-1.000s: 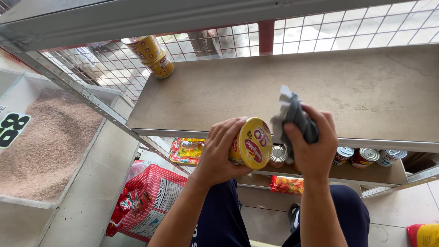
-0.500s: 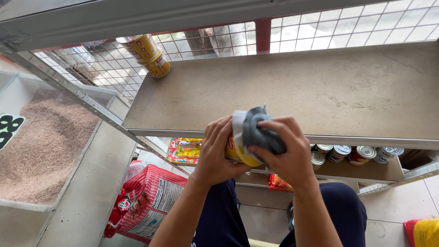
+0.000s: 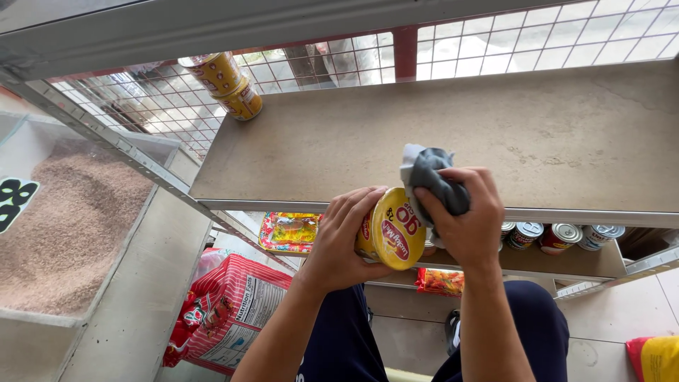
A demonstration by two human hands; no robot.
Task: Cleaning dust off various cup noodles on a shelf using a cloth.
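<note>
My left hand grips a yellow can with a red label, held on its side below the front edge of a bare tan shelf board. My right hand is closed on a crumpled grey cloth, pressed against the can's right end. Two more yellow cans stand stacked at the shelf's back left corner against the wire mesh.
A lower shelf holds a row of small tins and snack packets. A clear bin of brown grain stands at left. A red and white sack lies on the floor, a yellow and red bag at lower right.
The cloth hand swept left across the can's end, covering it, then drew back to the right, so the can's yellow end shows again. The can stayed in my left hand.
</note>
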